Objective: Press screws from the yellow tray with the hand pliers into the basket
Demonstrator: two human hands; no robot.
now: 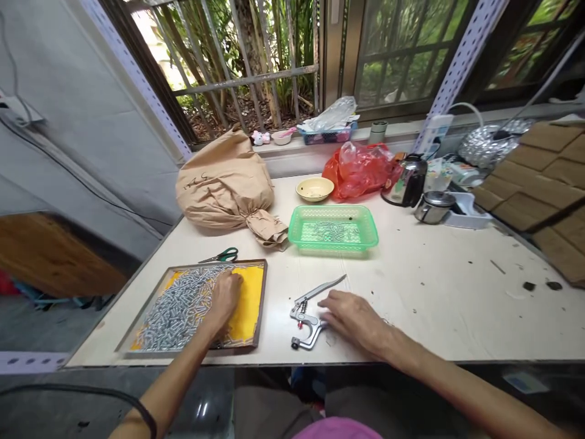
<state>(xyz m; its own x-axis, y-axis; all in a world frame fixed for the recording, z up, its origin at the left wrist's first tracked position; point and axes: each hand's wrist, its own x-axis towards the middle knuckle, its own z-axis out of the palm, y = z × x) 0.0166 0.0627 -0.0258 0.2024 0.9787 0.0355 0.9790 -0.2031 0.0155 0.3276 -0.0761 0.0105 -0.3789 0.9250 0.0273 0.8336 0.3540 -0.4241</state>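
My left hand rests palm down in a yellow-bottomed tray among several small silvery metal pieces, fingers curled onto them. My right hand lies on the table, fingertips touching the handle of metal snap pliers, fingers loosely stretched. A green plastic basket with more silvery pieces stands behind the pliers.
Green-handled scissors lie behind the tray. A tied brown paper sack, a yellow bowl, a red plastic bag, a kettle and a metal pot stand at the back. Cardboard lies at right.
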